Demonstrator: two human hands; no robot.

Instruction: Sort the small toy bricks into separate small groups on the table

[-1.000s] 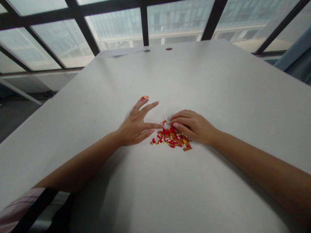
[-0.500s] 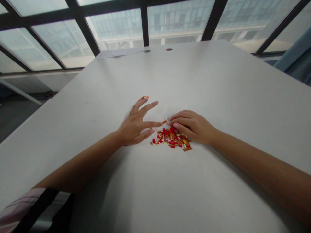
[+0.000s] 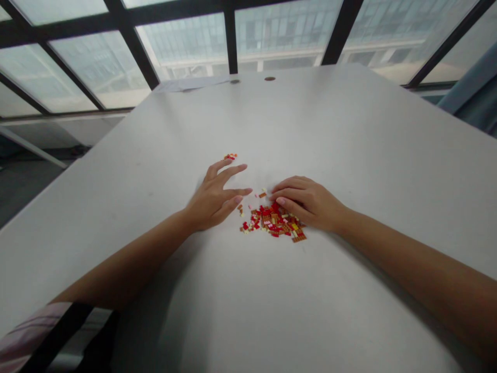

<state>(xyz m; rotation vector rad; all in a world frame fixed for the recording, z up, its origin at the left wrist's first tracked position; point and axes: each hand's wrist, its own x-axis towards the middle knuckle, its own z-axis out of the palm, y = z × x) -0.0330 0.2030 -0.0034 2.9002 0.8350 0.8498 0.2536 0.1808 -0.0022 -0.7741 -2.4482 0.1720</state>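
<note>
A pile of small building bricks (image 3: 274,220), mostly red and brown with some pink, cream and yellow, lies on the white table (image 3: 248,295). My left hand (image 3: 215,199) is open just left of the pile, fingers spread and nothing visible in them. Its farthest fingertip reaches a small orange-and-red cluster of bricks (image 3: 232,156). My right hand (image 3: 310,202) rests at the pile's upper right edge, fingers bent and close together, thumb near the index finger. Whatever lies under those fingertips is hidden. Between the hands sits a loose brown brick (image 3: 262,195).
A few stray brown and cream bricks (image 3: 240,210) lie near my left thumb. White sheets of paper (image 3: 190,84) and two round dark discs (image 3: 269,79) are at the table's far edge. Large windows (image 3: 287,36) stand behind; a blue-grey curtain (image 3: 477,88) hangs at right.
My left hand has drawn back slightly to the left, away from the loose brown brick, uncovering stray bricks near its thumb. My right hand has stayed in place.
</note>
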